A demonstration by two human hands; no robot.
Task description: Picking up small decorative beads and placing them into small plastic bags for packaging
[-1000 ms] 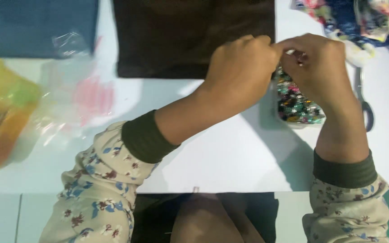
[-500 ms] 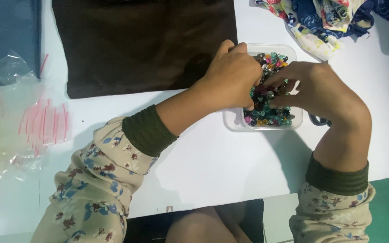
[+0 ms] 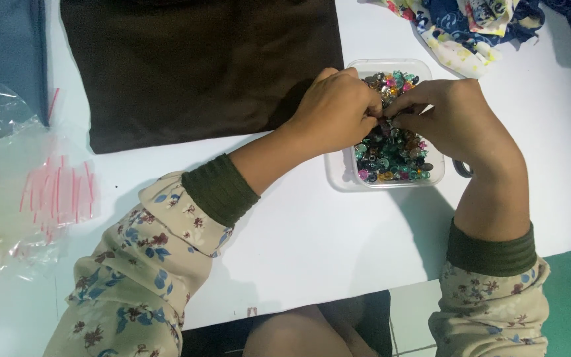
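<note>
Left hand and right hand pinch together, fingertips meeting over the clear plastic tub of multicoloured beads; what they pinch cannot be told.

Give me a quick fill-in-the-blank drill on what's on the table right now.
1. Both hands meet over the clear plastic tub filled with colourful ____.
2. Left of the tub lies a flat dark ____ cloth.
3. The left hand and right hand pinch something at their ____.
4. The clear plastic bags have ____ stripes.

Missing words: beads; brown; fingertips; pink
</note>
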